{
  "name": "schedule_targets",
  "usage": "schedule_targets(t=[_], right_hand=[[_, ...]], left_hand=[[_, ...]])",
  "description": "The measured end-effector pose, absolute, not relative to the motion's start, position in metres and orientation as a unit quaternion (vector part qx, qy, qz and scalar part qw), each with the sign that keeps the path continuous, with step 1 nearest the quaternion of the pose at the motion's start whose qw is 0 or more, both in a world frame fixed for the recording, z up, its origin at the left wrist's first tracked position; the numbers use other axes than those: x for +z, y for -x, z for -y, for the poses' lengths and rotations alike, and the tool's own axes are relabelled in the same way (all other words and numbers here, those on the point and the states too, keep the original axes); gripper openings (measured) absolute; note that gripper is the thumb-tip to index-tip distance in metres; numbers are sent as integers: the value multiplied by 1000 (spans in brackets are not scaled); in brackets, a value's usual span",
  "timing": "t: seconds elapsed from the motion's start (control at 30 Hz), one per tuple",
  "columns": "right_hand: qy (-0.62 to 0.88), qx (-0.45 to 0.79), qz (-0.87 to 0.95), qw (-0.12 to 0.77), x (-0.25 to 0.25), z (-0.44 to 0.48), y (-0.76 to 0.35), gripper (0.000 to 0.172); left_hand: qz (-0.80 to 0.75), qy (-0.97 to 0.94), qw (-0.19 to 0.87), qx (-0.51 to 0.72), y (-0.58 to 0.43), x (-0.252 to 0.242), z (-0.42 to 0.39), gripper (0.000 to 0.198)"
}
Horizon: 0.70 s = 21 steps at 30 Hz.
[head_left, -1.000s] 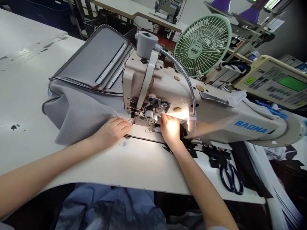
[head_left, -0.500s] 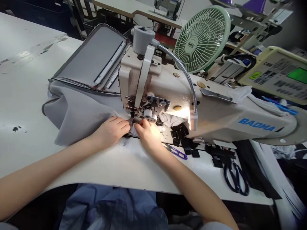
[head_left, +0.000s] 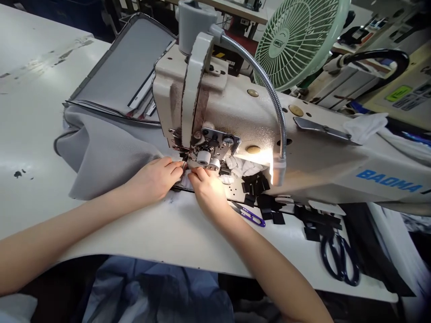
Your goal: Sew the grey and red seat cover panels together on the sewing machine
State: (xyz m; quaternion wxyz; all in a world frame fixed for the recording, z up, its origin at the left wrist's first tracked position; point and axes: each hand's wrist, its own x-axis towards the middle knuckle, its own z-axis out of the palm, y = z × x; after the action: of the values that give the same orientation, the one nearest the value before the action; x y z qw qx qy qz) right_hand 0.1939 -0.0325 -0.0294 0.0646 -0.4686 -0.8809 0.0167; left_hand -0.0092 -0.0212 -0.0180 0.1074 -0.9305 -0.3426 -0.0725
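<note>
Under the head of a white sewing machine [head_left: 215, 101] lies the edge of a grey fabric piece [head_left: 104, 154] with dark piping. Its loose folds spread to the left, and a stiff grey panel with dark edging [head_left: 117, 63] rises behind them. My left hand [head_left: 156, 179] pinches the fabric just left of the needle area. Close beside it, my right hand [head_left: 208, 188] has its fingers curled down on the fabric edge, below the white rollers [head_left: 204, 157]. The fingertips and the needle are partly hidden.
Purple thread snips [head_left: 251, 216] lie right of my right hand, near several black strips [head_left: 266, 206]. Dark-handled scissors [head_left: 340, 258] rest farther right on the white table [head_left: 141, 233]. A lit gooseneck lamp [head_left: 279, 168] hangs over the machine bed. Behind stands a green fan [head_left: 299, 45].
The view has come closer to the machine, which now looks larger, and the control panel slides off to the right. Both hands stay at the needle area, with only slight shifts of the fingers.
</note>
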Motion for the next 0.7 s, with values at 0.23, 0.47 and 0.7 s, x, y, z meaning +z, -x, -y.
schedule_targets(t=[0.23, 0.47, 0.7], right_hand=[[467, 50, 881, 53, -26, 27, -197, 28], [466, 53, 881, 55, -26, 24, -194, 24], [460, 76, 881, 87, -32, 26, -188, 50]], left_hand=[[327, 931, 101, -123, 12, -21, 17, 21], [360, 909, -29, -210, 22, -23, 11, 16], [512, 740, -325, -292, 30, -20, -5, 15]])
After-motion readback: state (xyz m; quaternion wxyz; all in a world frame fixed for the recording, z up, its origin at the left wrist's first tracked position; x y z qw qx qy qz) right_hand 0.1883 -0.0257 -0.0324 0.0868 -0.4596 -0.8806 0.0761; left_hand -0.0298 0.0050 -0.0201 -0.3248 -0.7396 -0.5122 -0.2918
